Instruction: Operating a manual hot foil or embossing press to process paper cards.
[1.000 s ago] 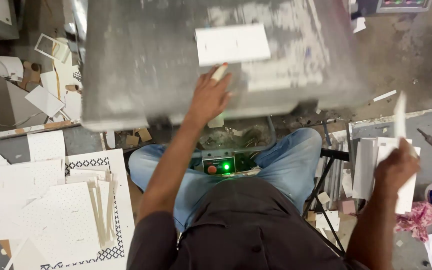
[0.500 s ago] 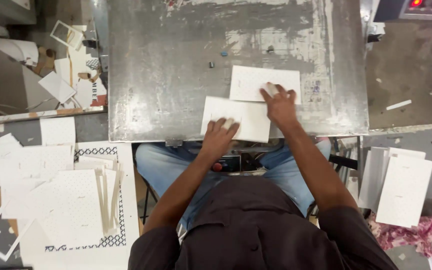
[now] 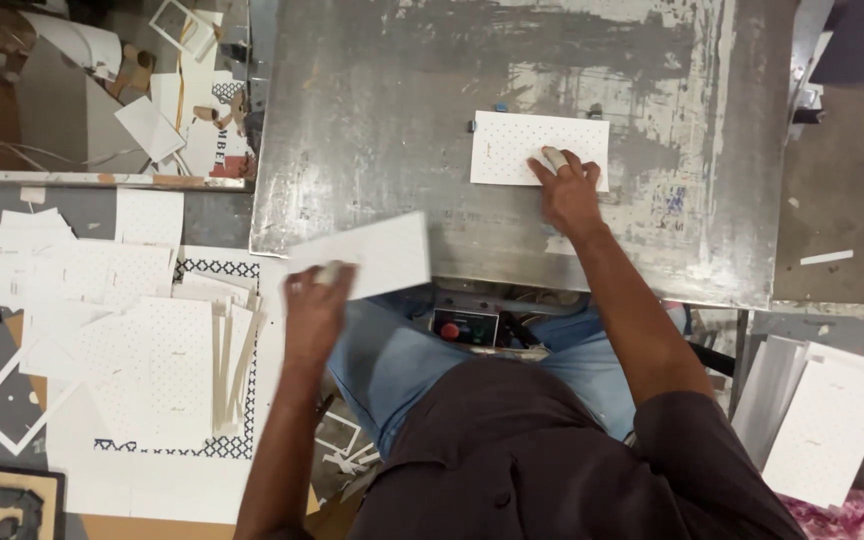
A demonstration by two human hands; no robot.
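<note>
Dark shirt, blue jeans: the seated person's own, nearest the camera, below the control box (image 3: 464,327) with red and green buttons.
Left hand (image 3: 314,305): grip closed on a white card (image 3: 364,256) – thumb wrapped in pale tape on top, card tilted and held off the front edge of the worktop (image 3: 372,120).
Left stacks (image 3: 167,365): dotted white cards piled on a patterned sheet just beside that hand.
Right stack (image 3: 822,425): more white cards, low at the right, well apart from both hands.
Right hand (image 3: 567,190): fingers spread flat, grip open, pressing a dotted white card (image 3: 522,148) – taped fingertip on it.
Dotted card: lies flat on the scuffed metal worktop, far half, right of centre.
Far left: cardboard offcuts (image 3: 152,125) in a heap.
</note>
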